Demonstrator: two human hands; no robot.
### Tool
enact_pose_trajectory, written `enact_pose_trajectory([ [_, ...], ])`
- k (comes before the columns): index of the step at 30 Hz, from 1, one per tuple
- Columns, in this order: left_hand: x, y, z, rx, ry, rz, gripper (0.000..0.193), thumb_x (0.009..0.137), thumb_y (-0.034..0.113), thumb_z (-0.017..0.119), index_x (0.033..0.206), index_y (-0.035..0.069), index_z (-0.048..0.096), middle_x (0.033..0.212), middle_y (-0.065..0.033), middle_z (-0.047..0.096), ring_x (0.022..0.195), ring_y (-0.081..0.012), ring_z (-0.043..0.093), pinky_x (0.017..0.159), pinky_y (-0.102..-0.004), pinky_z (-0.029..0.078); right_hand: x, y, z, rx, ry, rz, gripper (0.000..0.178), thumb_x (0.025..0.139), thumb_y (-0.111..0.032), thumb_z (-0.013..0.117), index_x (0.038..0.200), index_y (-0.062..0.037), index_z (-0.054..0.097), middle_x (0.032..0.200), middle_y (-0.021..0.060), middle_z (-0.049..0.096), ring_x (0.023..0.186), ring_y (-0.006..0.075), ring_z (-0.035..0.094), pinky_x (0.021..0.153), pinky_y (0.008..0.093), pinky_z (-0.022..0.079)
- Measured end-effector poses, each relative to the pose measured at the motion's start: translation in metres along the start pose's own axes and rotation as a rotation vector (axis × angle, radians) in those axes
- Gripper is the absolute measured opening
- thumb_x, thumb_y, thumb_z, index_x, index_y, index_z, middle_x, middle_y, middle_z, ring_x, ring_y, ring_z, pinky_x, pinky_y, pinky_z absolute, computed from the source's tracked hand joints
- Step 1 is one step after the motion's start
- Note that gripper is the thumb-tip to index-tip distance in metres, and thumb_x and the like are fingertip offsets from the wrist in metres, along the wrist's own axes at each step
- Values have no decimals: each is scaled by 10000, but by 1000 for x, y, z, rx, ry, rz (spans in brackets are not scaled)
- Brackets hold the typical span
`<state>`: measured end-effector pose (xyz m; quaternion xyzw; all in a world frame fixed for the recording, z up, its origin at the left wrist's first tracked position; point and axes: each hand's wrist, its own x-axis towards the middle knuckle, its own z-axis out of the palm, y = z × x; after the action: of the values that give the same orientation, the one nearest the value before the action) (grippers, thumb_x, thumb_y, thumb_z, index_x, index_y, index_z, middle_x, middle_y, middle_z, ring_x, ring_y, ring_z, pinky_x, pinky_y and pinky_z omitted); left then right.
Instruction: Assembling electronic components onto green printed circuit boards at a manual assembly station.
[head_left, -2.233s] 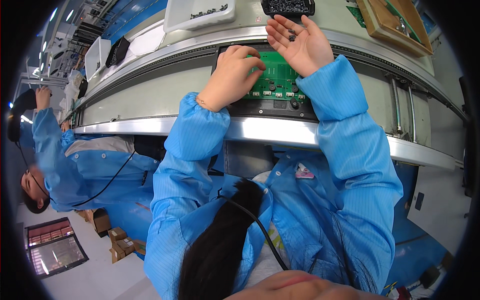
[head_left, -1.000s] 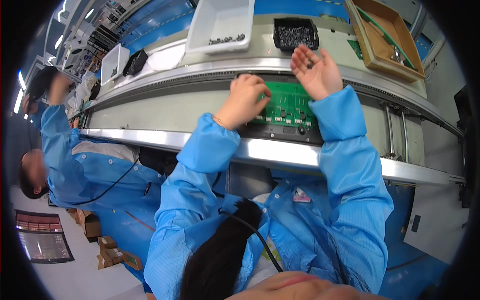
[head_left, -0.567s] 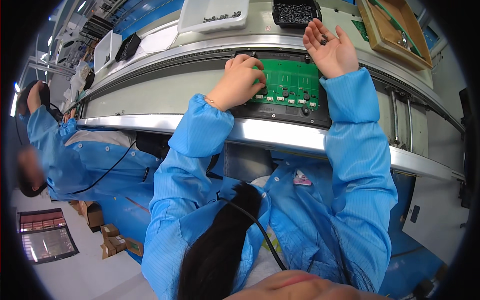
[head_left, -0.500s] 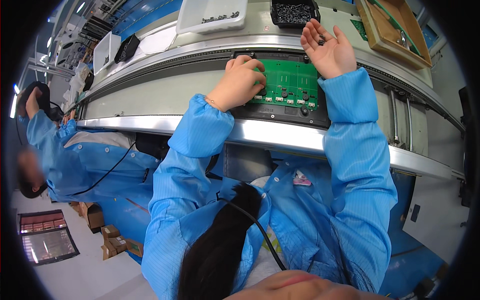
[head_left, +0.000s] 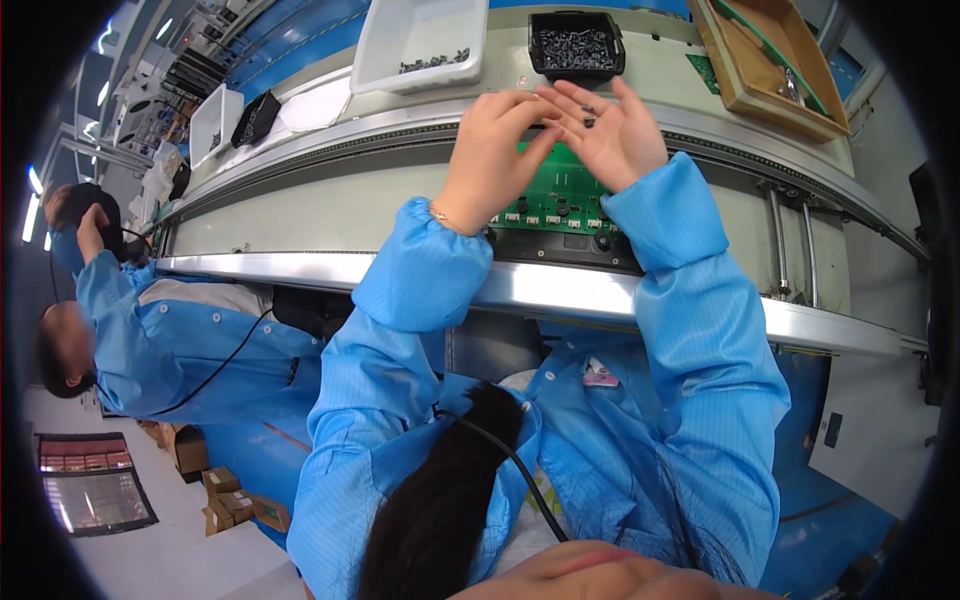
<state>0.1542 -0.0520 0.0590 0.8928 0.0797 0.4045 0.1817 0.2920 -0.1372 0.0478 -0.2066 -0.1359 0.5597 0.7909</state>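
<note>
Can read no text or number, on the board point(head_left: 562, 190) or elsewhere. Can make out a small label point(head_left: 523, 81) on the worktop point(head_left: 503, 58) and a pink-and-white patch point(head_left: 600, 375) on the smock point(head_left: 715, 400), too small to decipher.

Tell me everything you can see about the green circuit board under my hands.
The green circuit board looks thin and flat, with a smooth sheen and short pale lines. White connectors line its near edge, with dark round components just beyond them. It lies in a black fixture between the conveyor's metal rails. Your left hand and right hand cover much of its far part; neither clearly touches it.
</note>
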Motion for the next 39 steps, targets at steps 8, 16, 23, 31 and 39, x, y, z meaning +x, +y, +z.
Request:
enact_pose_trajectory([
  [8, 18, -5, 16, 100, 42, 102, 129, 723, 65, 668, 849, 92, 675, 915, 2, 602, 768, -193, 521, 714, -304, 428, 14, 5, -24, 128, -232, 133, 567, 990, -386, 285, 1179, 137, 400, 1123, 249, 474, 990, 283, 527, 907, 402, 451],
  [16, 12, 1, 8, 61, 121, 98, 95, 733, 39, 650, 820, 66, 676, 874, -10, 639, 752, -199, 550, 689, -306, 443, -2, 4, 3, -37, 30, 31, 530, 986, -355, 305, 1175, 131, 398, 1147, 262, 477, 1042, 303, 530, 938, 399, 445],
  [23, -12, 1, -14, -62, -71, -97, 89, 734, 37, 650, 820, 42, 674, 823, -39, 656, 710, -210, 581, 660, -298, 467, 0, -18, 3, 49, 73, -73, 502, 983, -295, 308, 1238, 135, 355, 1252, 289, 452, 1160, 335, 494, 1012, 412, 414],
  [31, -35, 0, -11, -53, -477, -196, 102, 732, 39, 648, 826, 31, 686, 823, -62, 656, 727, -230, 596, 684, -309, 486, 2, -10, -5, -15, 44, -114, 489, 982, -275, 301, 1250, 131, 342, 1265, 295, 442, 1188, 345, 478, 1036, 419, 398],
  [39, -43, -12, 5, 115, -544, 2, 109, 729, 19, 665, 830, 40, 697, 900, -60, 646, 804, -224, 566, 745, -303, 480, 1, -7, -31, 122, -431, -145, 488, 986, -275, 289, 1252, 131, 338, 1251, 288, 447, 1184, 339, 479, 1039, 414, 398],
])
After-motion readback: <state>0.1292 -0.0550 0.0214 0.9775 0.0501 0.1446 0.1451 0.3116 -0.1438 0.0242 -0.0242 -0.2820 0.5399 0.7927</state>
